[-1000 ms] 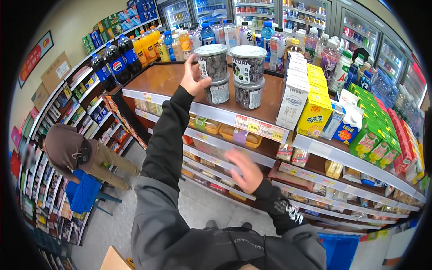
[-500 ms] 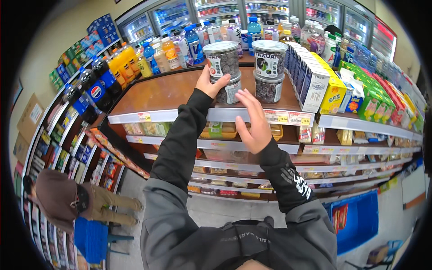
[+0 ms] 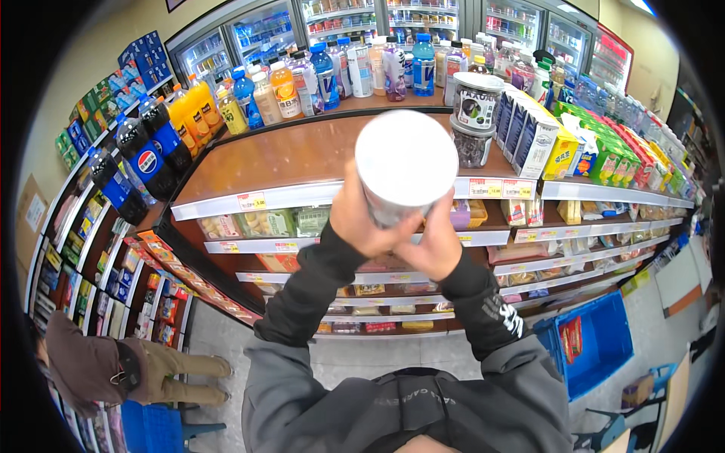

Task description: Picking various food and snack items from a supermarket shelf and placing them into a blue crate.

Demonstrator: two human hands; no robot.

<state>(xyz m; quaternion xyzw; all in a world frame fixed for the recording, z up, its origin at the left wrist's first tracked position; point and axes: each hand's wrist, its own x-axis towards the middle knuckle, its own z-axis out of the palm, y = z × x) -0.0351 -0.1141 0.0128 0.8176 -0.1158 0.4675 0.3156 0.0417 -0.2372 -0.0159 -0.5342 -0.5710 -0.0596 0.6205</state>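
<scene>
A jar with a round white lid [image 3: 406, 157] is held up in front of the shelf, its lid turned toward me. My left hand [image 3: 362, 215] wraps its left side, the thumb across the front. My right hand [image 3: 436, 245] grips it low on the right, and the two hands meet beneath the lid. Most of the jar's body is hidden by lid and fingers. Behind it to the right, two clear jars of dark pieces stand stacked on the brown shelf top [image 3: 287, 155]: an upper jar [image 3: 476, 106] and a lower jar [image 3: 473, 145].
Drink bottles [image 3: 325, 72] line the back of the shelf, with cartons [image 3: 529, 136] at the right. Large cola bottles [image 3: 151, 155] stand at the left corner. A blue crate [image 3: 596, 351] sits on the floor at right. Another person [image 3: 98, 362] stands at lower left.
The left stack's upper jar has left its place and is now close to me in both hands. My right hand has closed on it. Whether its lower jar stayed behind is hidden.
</scene>
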